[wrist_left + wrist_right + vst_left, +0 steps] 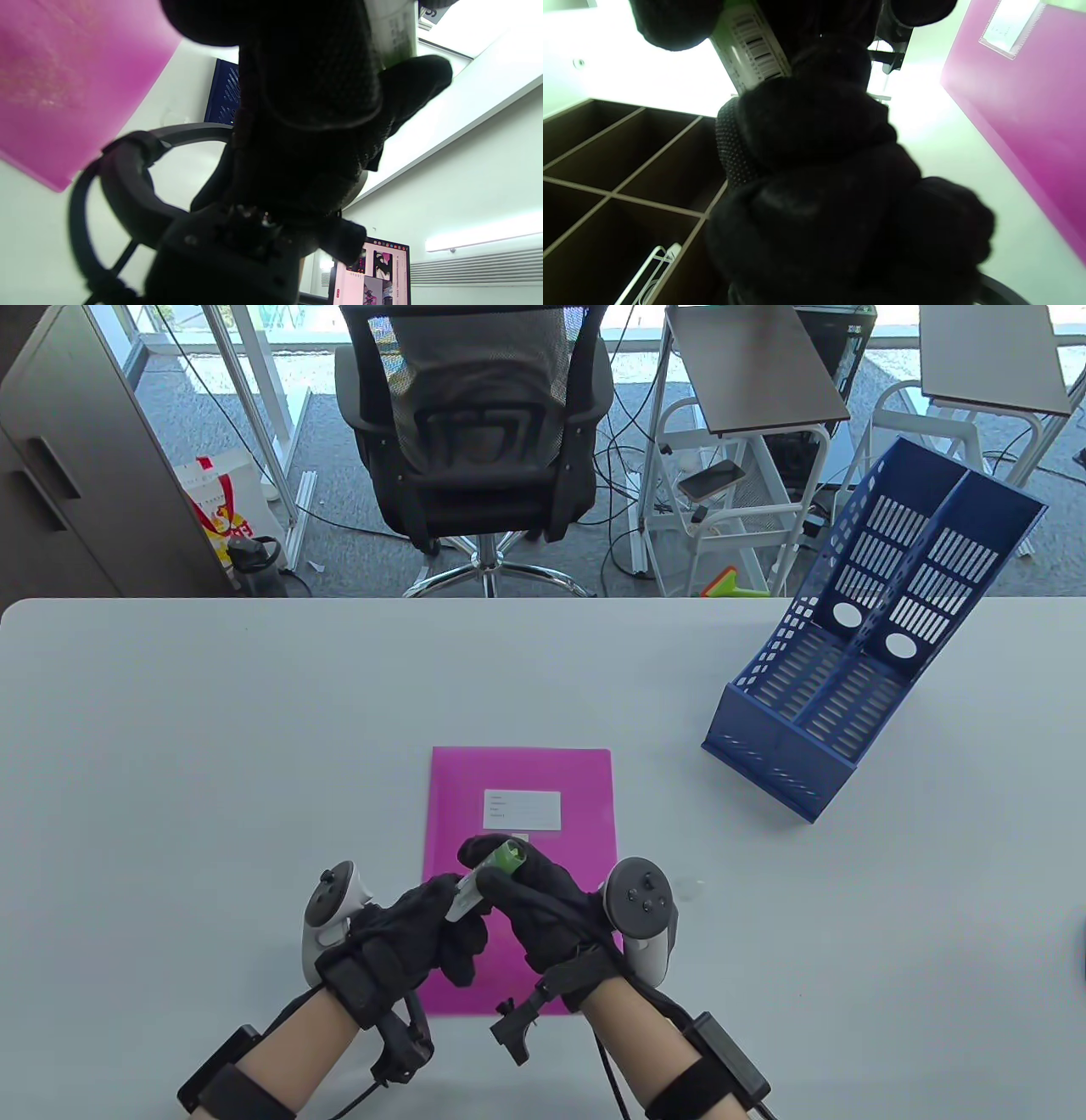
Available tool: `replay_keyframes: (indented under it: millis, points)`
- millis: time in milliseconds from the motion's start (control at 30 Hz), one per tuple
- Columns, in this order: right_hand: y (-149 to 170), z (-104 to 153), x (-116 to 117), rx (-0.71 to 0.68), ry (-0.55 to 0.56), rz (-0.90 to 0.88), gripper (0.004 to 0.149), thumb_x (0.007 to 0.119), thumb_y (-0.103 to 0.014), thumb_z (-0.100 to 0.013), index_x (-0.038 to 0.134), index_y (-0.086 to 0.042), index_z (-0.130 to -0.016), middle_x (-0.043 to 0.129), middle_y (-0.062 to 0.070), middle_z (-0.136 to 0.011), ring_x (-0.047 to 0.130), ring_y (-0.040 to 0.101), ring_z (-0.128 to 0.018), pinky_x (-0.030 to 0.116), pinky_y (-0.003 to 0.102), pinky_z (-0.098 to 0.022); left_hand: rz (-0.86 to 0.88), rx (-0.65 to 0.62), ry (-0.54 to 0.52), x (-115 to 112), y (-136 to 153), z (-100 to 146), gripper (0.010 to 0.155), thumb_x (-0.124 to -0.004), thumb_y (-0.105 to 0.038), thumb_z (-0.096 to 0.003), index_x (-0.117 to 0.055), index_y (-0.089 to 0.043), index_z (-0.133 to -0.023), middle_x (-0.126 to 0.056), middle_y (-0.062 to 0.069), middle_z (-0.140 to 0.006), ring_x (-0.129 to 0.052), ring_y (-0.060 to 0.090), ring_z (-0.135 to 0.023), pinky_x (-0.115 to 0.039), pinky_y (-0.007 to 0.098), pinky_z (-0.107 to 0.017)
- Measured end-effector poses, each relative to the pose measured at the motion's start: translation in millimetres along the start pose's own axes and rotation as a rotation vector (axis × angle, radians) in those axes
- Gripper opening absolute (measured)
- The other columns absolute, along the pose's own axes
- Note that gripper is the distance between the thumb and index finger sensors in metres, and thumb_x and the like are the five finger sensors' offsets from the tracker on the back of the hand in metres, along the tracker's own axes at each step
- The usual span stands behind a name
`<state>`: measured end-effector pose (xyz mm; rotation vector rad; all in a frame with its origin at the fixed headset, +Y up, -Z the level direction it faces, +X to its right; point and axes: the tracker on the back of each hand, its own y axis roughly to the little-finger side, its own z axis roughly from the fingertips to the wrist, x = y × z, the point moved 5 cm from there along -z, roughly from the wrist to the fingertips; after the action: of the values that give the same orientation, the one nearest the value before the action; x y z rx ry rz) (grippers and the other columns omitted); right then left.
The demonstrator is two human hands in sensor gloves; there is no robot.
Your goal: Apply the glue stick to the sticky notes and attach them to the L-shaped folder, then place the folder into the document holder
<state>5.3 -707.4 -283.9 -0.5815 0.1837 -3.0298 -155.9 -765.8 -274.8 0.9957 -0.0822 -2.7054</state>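
Hands [475,916] jointly grip glue stick [488,878].

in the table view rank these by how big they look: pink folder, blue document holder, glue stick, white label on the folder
1. blue document holder, largest
2. pink folder, partly hidden by the hands
3. white label
4. glue stick, mostly covered by the left hand and right hand, so its rank against the label is unsure

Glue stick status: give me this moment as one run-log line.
glue stick: held by left hand and right hand | pink folder: flat on table | document holder: empty
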Motion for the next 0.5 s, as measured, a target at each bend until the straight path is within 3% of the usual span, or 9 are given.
replay_keyframes:
  millis: [100,233,333,433,500]
  points:
    - [-4,-7,-25,0.084,-0.094,0.249,0.066,0.074,-0.050,-0.055,0.063,-0.011,-0.107,0.061,0.017,-0.112,0.045,0.048,-0.106,0.043,0.065,-0.073,-0.045,-0.026,-0.078,9,-6,3,0.058,-0.058,-0.056,-0.0570,-0.067,-0.009,-0.090,-0.095,-0.001,-0.059,-0.104,0.001,-0.029,-0.086,0.025,-0.030]
    - [-5,5,-99,0.249,0.215,0.899,0.057,0.076,-0.041,-0.056,0.069,-0.010,-0.103,0.068,0.017,-0.108,0.055,0.049,-0.102,0.050,0.065,-0.071,-0.043,-0.048,-0.095,14,-10,4,0.058,-0.057,-0.055,-0.0573,-0.067,-0.009,-0.091,-0.094,0.000,-0.060,-0.104,0.002,-0.031,-0.086,0.026,-0.031]
    - [11,18,-134,0.456,0.204,1.245,0.058,0.076,-0.040,-0.057,0.062,-0.014,-0.107,0.060,0.015,-0.113,0.055,0.051,-0.103,0.053,0.065,-0.070,-0.061,-0.050,-0.090,11,-11,4,0.058,-0.057,-0.055,-0.0573,-0.066,-0.009,-0.091,-0.094,0.001,-0.061,-0.104,0.003,-0.032,-0.086,0.026,-0.031]
    - [30,31,-158,0.633,0.185,1.372,0.060,0.078,-0.040,-0.056,0.060,-0.018,-0.109,0.059,0.015,-0.115,0.062,0.054,-0.099,0.060,0.064,-0.067,-0.070,-0.043,-0.085,9,-10,4,0.058,-0.057,-0.055,-0.0574,-0.065,-0.009,-0.092,-0.094,0.001,-0.062,-0.104,0.006,-0.033,-0.086,0.027,-0.032]
    - [44,37,-165,0.738,0.124,1.314,0.064,0.078,-0.043,-0.056,0.056,-0.022,-0.112,0.058,0.021,-0.114,0.075,0.049,-0.091,0.070,0.057,-0.062,-0.080,-0.040,-0.084,9,-9,4,0.058,-0.057,-0.055,-0.0574,-0.066,-0.009,-0.092,-0.094,0.001,-0.062,-0.104,0.006,-0.032,-0.086,0.027,-0.032]
